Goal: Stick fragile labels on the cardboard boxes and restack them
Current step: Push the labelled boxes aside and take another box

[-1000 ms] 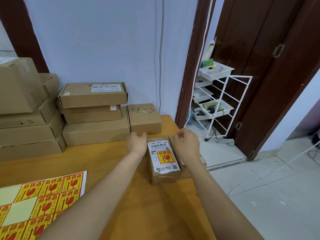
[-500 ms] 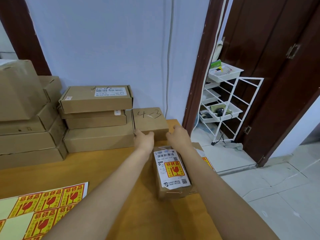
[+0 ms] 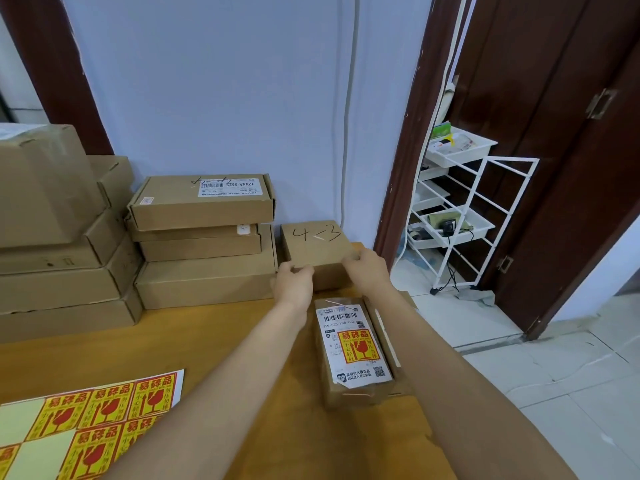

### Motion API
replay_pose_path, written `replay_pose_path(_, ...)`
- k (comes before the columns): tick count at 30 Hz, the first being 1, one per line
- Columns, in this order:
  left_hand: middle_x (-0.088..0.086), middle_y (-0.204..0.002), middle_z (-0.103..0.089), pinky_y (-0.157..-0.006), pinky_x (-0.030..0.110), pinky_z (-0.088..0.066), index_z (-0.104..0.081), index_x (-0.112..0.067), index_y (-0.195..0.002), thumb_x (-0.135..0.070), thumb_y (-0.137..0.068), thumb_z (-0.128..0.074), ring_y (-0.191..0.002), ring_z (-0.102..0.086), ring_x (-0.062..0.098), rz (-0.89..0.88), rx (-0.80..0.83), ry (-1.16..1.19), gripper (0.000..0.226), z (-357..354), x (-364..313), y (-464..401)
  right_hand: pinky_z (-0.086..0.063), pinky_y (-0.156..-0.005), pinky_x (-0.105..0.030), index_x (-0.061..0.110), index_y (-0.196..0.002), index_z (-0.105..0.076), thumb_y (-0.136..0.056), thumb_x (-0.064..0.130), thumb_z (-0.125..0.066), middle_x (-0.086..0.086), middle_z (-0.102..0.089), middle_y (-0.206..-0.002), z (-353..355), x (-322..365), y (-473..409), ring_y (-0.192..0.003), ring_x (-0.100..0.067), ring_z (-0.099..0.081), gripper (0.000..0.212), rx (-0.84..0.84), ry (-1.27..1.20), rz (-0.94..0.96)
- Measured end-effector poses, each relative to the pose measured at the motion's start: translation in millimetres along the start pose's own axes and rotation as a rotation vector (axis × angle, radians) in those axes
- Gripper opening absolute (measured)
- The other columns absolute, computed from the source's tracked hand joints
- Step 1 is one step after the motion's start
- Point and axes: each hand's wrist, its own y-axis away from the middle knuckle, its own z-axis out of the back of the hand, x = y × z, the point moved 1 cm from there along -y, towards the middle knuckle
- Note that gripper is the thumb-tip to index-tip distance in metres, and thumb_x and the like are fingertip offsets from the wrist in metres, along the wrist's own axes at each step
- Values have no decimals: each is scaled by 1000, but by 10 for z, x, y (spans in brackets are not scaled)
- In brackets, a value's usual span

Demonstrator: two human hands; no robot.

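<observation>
A small cardboard box marked "4-3" point(image 3: 317, 244) sits at the back of the wooden table point(image 3: 214, 344) against the wall. My left hand point(image 3: 294, 280) grips its near left corner and my right hand point(image 3: 369, 266) grips its near right corner. In front of it lies a narrow box point(image 3: 353, 351) bearing a shipping slip and a red-and-yellow fragile label. A sheet of fragile labels point(image 3: 86, 424) lies at the table's near left, with some stickers gone.
A stack of flat boxes point(image 3: 204, 237) stands left of the "4-3" box, and a taller stack of larger boxes point(image 3: 59, 230) fills the far left. Past the table's right edge stands a white wire rack point(image 3: 460, 209) in a dark doorway, above tiled floor.
Both hands left the labelled narrow box and reached forward to the "4-3" box, now gripping its near corners. The labelled box stays on the table.
</observation>
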Motion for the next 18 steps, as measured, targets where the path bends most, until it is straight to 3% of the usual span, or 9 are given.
replay_pose_path(3,4,-127,-51,-82,29,-35,-44,-17,-132,-21,-92,-53,-106,-46,19,-28,39,56,41,-35,-59,87,-31,-51,-26,8,-71,-44,-90,14,-42,0,-43,-64,60,10,10,-61,-17,-41,20,-78,-14,27)
replay_pose_path(6,-2,-119,-51,-83,27,-32,-46,-20,-131,-21,-93,-53,-104,-43,15,-44,59,150,39,-18,-141,172,-22,-48,-24,15,-61,-32,-89,11,-43,2,-36,-61,125,4,26,-55,-13,-34,30,-144,-34,41)
replay_pose_path(8,-3,-117,-49,-85,28,-32,-46,-20,-130,-20,-94,-53,-105,-42,14,-42,62,193,38,14,-178,223,-22,-48,-21,17,-62,-35,-88,10,-43,3,-37,-61,167,10,63,-56,-13,-35,28,-166,-68,55)
replay_pose_path(10,-3,-120,-52,-93,34,-38,-50,-22,-123,-22,-93,-54,-106,-45,18,-20,45,237,30,59,-192,258,-34,-60,-19,14,-81,-55,-90,12,-44,1,-54,-78,194,25,124,-74,-18,-50,15,-166,-125,65)
replay_pose_path(11,-1,-122,-54,-98,40,-40,-53,-23,-116,-24,-93,-55,-107,-47,20,-5,39,257,23,83,-192,277,-38,-73,-19,10,-104,-60,-92,13,-46,-2,-59,-98,209,37,166,-93,-20,-54,19,-167,-160,62)
replay_pose_path(13,1,-121,-57,-100,52,-38,-56,-24,-95,-28,-92,-57,-111,-49,24,36,41,312,6,136,-199,349,-37,-87,-23,6,-130,-49,-93,16,-48,-5,-54,-125,232,49,250,-114,-20,-50,39,-183,-233,45)
replay_pose_path(15,2,-121,-57,-99,60,-35,-53,-25,-82,-30,-90,-60,-115,-48,27,66,53,405,12,191,-198,443,-39,-86,-26,9,-127,-50,-91,17,-50,-7,-53,-126,239,67,364,-108,-18,-50,36,-204,-311,61)
replay_pose_path(18,3,-120,-61,-95,61,-38,-48,-23,-72,-31,-89,-63,-114,-52,28,26,45,498,24,279,-207,599,-46,-86,-33,18,-108,-50,-87,18,-54,-7,-52,-118,243,78,576,-103,-18,-53,22,-243,-404,93)
